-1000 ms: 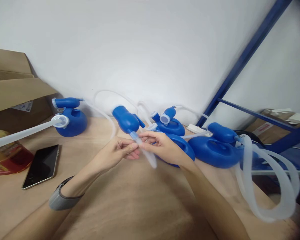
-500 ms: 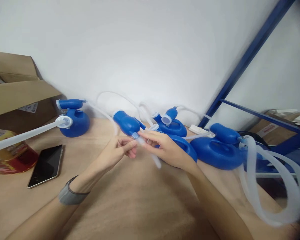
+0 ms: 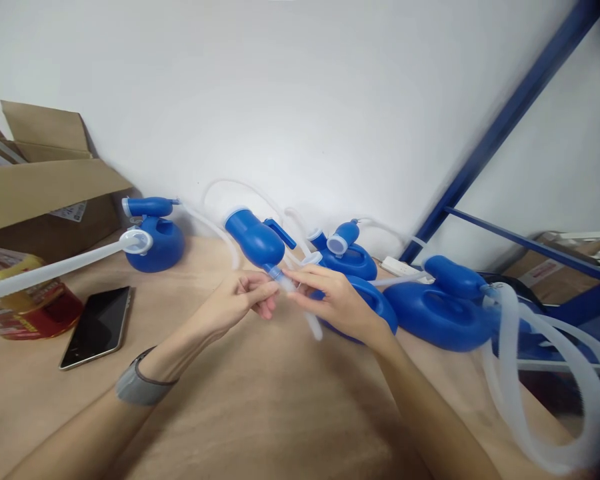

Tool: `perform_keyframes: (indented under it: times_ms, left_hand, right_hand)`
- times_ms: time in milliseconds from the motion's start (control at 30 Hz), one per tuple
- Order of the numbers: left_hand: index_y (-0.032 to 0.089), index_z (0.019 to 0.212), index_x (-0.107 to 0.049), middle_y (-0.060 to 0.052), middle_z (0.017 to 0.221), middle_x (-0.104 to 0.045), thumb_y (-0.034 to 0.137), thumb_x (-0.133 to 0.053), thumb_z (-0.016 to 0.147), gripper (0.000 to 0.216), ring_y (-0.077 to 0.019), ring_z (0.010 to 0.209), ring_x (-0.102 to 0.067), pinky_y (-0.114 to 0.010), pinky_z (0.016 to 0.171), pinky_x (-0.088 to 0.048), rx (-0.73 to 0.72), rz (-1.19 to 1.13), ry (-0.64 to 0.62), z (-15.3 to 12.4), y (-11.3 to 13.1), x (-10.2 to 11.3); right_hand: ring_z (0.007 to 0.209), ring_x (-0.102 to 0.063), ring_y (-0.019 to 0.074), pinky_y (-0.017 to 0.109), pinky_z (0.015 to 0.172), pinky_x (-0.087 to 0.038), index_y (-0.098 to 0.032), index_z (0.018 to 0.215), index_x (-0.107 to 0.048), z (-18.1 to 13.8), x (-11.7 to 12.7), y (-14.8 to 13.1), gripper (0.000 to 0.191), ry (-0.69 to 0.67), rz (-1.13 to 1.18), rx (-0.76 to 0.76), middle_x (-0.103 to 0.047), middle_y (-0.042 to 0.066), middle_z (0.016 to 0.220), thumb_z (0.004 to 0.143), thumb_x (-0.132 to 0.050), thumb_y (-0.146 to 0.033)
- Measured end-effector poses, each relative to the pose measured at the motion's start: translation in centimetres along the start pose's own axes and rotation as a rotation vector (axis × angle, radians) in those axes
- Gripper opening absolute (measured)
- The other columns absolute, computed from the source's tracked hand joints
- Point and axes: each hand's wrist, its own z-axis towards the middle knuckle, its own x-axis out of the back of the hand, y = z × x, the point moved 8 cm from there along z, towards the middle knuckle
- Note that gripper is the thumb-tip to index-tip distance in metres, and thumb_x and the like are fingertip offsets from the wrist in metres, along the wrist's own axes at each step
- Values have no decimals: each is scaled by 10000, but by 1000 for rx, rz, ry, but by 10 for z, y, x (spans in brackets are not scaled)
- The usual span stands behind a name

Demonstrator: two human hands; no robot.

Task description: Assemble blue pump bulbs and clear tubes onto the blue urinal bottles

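Before me a blue plastic urinal head (image 3: 257, 241), wide-mouthed with a pale rim and a side handle, points up and to the left. A translucent tube (image 3: 286, 283) joins its narrow neck. My left hand (image 3: 250, 293) pinches at the tube's joint with thumb and forefinger. On the other side, my right hand (image 3: 337, 297) closes round the same joint, its thumb and fingers on the tube. The exact grip is partly hidden by the fingers. Behind the right hand lies a blue urinal bottle (image 3: 375, 300), partly covered by it.
More blue bottles stand around: one at left (image 3: 163, 250), one behind (image 3: 357, 260), one at right (image 3: 440, 317) beside coiled tubing (image 3: 510, 373). A phone (image 3: 97, 327), a jug of red liquid (image 3: 45, 303) and a cardboard box (image 3: 55, 187) are at left. A blue frame (image 3: 500, 133) rises at right.
The urinal head has turned slightly, so its handle now stands out more clearly to the right. Both hands keep their grip at the tube joint. The camera view has shifted a little.
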Motion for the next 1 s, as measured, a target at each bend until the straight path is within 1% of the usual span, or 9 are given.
perform_keyframes:
  times_ms: [233, 333, 400, 533, 633, 700, 767, 833, 1000]
  left_hand:
    - [175, 939, -780, -79, 909, -768, 610, -844, 778, 468, -200, 839, -716, -321, 768, -575, 23, 43, -31, -1, 9, -1]
    - [181, 1028, -784, -107, 1104, -766, 589, -852, 786, 479, -244, 1036, -712, -344, 857, -572, 79, -87, 51, -1, 2, 5]
    - [166, 1035, -767, -117, 1165, -752, 560, -839, 818, 455, -246, 1093, -701, -353, 913, -565, 100, -216, 146, -1, -3, 11]
    - [147, 1006, -702, -59, 950, -716, 406, -856, 827, 351, -174, 850, -696, -307, 815, -564, 75, -368, 292, -1, 1, 28]
    - [149, 986, -660, 28, 753, -555, 364, -808, 866, 287, -85, 603, -533, -221, 621, -480, -40, -431, 333, -2, 22, 42]
    - [163, 986, -640, 55, 706, -465, 360, -775, 899, 254, -63, 553, -425, -190, 557, -405, -163, -414, 378, -4, 37, 53]
    - [181, 983, -625, 65, 689, -419, 380, -766, 913, 254, -64, 553, -374, -180, 534, -355, -274, -334, 398, -7, 47, 56]
    - [190, 983, -616, 62, 693, -424, 435, -775, 903, 303, -73, 567, -373, -183, 520, -329, -310, -221, 357, -7, 45, 46]
    - [193, 1101, -635, 45, 693, -499, 538, -676, 950, 380, -114, 583, -444, -224, 528, -355, -175, 97, 190, -3, 10, 2]
  right_hand:
    - [810, -659, 171, 325, 790, -611, -242, 1370, -710, 1, 0, 11, 395, -25, 87, -99, -750, 46, 1031, 1000, -669, -374]
    - [863, -684, 179, 342, 843, -616, -249, 1445, -656, 3, -8, 10, 441, -83, 82, -82, -744, 59, 1090, 1025, -636, -381]
    - [1020, -704, 202, 366, 956, -596, -275, 1489, -618, 3, -15, 3, 458, -192, 45, -35, -729, 75, 1233, 1041, -616, -369]
    - [1444, -531, 290, 468, 1220, -417, -355, 1553, -541, -14, -2, 9, 557, -424, -159, -70, -569, 59, 1578, 1013, -654, -425]
    - [1507, -452, 378, 530, 1231, -382, -334, 1589, -496, -40, 47, 57, 755, -424, -402, -420, -510, 107, 1626, 905, -760, -515]
    - [1391, -557, 410, 518, 1142, -456, -238, 1465, -631, -60, 82, 88, 638, -388, -587, -663, -605, 178, 1500, 880, -775, -446]
    - [1157, -683, 370, 440, 971, -533, -179, 1184, -754, -69, 94, 101, 333, -430, -653, -745, -720, 186, 1249, 899, -735, -352]
    - [966, -706, 319, 378, 815, -519, -189, 938, -741, -65, 86, 98, 132, -469, -647, -700, -749, 138, 1023, 918, -716, -317]
    - [770, -661, 255, 331, 671, -409, -210, 755, -663, -36, 38, 63, 263, -438, -599, -487, -717, 72, 834, 905, -789, -385]
